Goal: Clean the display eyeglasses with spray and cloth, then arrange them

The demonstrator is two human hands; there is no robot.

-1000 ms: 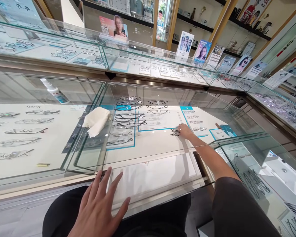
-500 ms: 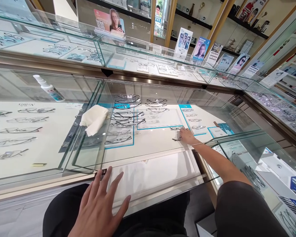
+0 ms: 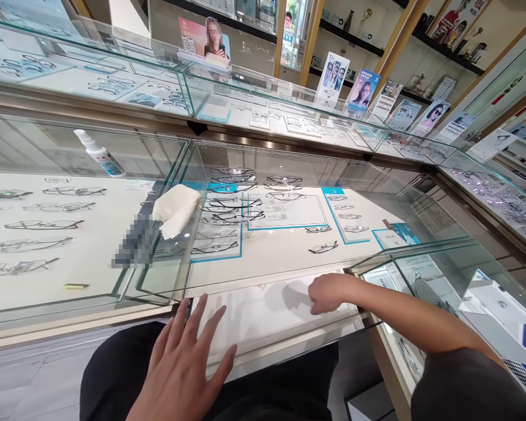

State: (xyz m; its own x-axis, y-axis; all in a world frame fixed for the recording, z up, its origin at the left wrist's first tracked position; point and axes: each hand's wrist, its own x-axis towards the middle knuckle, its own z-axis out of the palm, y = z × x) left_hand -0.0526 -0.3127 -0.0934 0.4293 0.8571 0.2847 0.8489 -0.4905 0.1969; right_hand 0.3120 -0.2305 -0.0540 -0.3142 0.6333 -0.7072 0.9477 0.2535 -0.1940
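Observation:
My left hand [image 3: 186,362] is spread open, palm down, fingertips at the left front edge of a white pull-out drawer [image 3: 254,316]. Over the drawer's right part hangs my right hand [image 3: 331,291], its fingers curled in and nothing visible in them. Behind it, inside the glass case, lies a pair of eyeglasses [image 3: 323,248], slightly tilted. Another pair of eyeglasses [image 3: 318,229] rests just beyond. Black-framed eyeglasses [image 3: 234,216] stand in a column farther left, with more eyeglasses [image 3: 284,180] in the middle column.
A cream cleaning cloth [image 3: 175,210] and a white spray bottle [image 3: 100,155] sit on the glass top at left. Glass edges [image 3: 289,272] border the case. A second display counter [image 3: 267,131] runs behind, with upright cards [image 3: 362,89]. Another glass case [image 3: 438,280] stands at right.
My right hand has let go of the nearest eyeglasses and drawn back toward me, out over the drawer. Those eyeglasses now lie fully in view. My left hand stays spread at the drawer edge.

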